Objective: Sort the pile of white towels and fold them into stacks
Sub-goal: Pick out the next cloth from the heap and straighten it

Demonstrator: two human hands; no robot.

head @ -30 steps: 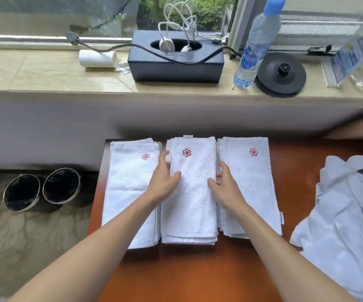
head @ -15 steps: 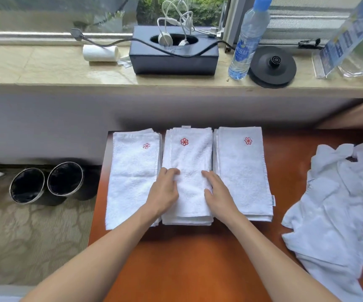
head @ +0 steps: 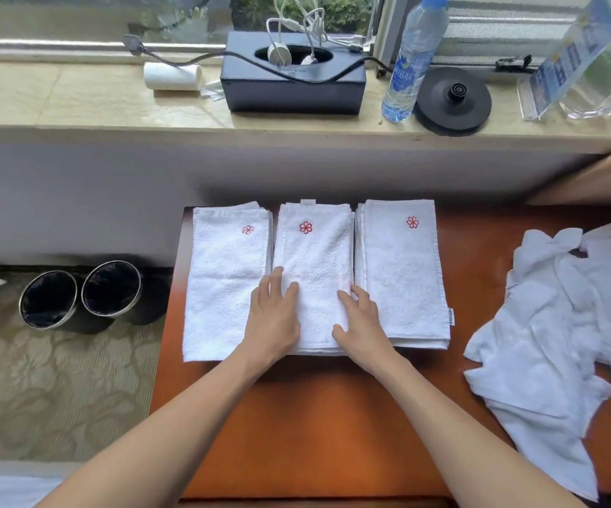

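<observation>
White cloth, folded: three stacks sit side by side along the far edge of the table [head: 315, 416]. They are the left stack [head: 223, 273], the middle stack [head: 315, 258] and the right stack [head: 401, 273], and each top towel shows a small red flower.
Left hand: the left hand [head: 272, 320] lies flat over the seam between the left stack and the middle stack. Its fingers [head: 276, 284] are straight and a little spread, and they grip nothing.
Right hand: the right hand [head: 360, 320] lies flat over the seam between the middle stack and the right stack. Its fingers [head: 360, 293] are relaxed and apart, and they hold nothing.
Loose towels: a crumpled heap of loose towels [head: 553, 342] sprawls over the right end of the table, apart from the stacks. Part of it runs out of view.
In the way: both forearms cross the bare wood in front of the stacks, and the hands cover the near corners of the middle stack.
Windowsill: the stone windowsill [head: 76, 100] beyond the table carries several things:
- a rolled cloth [head: 172, 77]
- a dark box [head: 293, 82] with white cables [head: 296, 16] rising from its slot
- a water bottle [head: 412, 64]
- a black disc [head: 452, 100]
- a clear stand [head: 582, 56]

Floor: a pair of bins [head: 113, 287] with dark liners stands on the patterned carpet [head: 58, 390], left of the table.
</observation>
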